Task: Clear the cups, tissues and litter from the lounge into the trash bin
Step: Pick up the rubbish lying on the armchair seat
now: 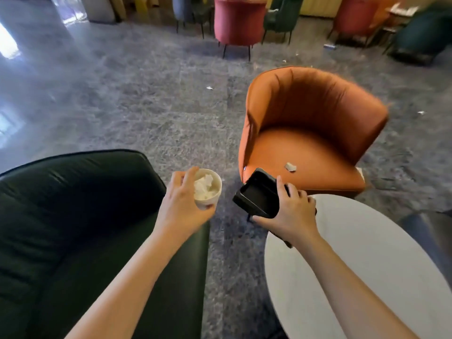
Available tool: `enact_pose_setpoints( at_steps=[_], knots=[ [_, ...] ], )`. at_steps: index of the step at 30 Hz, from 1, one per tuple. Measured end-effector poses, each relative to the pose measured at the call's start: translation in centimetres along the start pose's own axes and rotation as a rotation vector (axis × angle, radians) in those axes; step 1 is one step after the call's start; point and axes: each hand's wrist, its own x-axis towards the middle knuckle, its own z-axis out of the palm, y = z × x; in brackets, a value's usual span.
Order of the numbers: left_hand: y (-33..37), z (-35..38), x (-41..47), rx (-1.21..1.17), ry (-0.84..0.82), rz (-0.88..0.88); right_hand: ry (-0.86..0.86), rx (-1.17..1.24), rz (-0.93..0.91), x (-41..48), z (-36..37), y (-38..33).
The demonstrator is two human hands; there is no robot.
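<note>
Both our arms outstretched: left hand (182, 206) wraps cup (204, 204), tissue (203, 187) inside, beside green sofa (73, 216); right hand (291, 214) grips black tray (256, 194), fingers (280, 184) over its edge, at counter (367, 265) rim. Scrap (290, 166) on orange chair (305, 148).

Lounge — armchairs (310, 133), round table (367, 265), grey floor (146, 94).
</note>
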Motion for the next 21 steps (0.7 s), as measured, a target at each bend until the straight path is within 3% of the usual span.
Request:
enact_pose_setpoints(
  at_steps=[12, 21],
  knots=[
    [18.4, 7.0, 6.9, -0.02, -0.221, 0.402, 0.233, 0.039, 0.409, -0.2, -8.9, 15.5],
    [25.8, 20.0, 12.4, -0.026, -0.499, 0.637, 0.153, 0.101, 0.837, -3.9, -7.0, 26.6]
  ],
)
